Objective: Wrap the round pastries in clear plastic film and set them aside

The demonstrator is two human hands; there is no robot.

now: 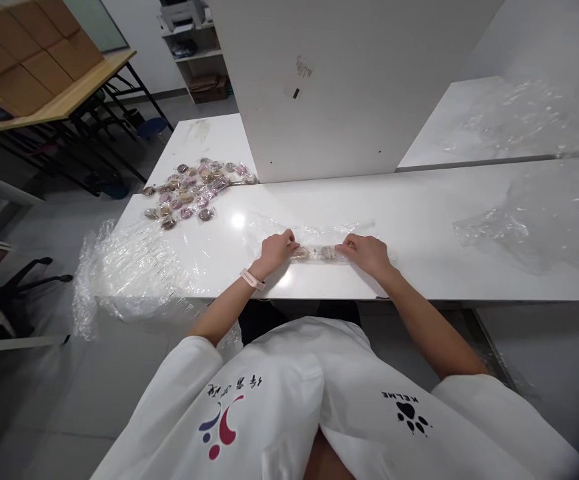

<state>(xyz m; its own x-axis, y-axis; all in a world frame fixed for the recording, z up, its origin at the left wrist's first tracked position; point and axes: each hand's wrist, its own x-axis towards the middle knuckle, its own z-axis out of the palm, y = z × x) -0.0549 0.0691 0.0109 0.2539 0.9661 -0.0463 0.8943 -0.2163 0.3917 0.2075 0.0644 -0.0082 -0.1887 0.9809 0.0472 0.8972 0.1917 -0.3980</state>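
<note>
Small brownish round pieces lie side by side inside clear bubble wrap on the white table, close to its front edge. My left hand, with a pink band on the wrist, pinches the wrap at the left end of these pieces. At the right end my right hand is closed on the wrap too, thumb and fingers together. The far part of the sheet lies loose and crinkled beyond both hands. What the round pieces are is hard to make out through the plastic.
A pile of individually wrapped round pieces covers the table's left back part. Stacked bubble wrap sheets overhang the front left edge. More clear plastic lies to the right. An upright white panel rises behind the work area.
</note>
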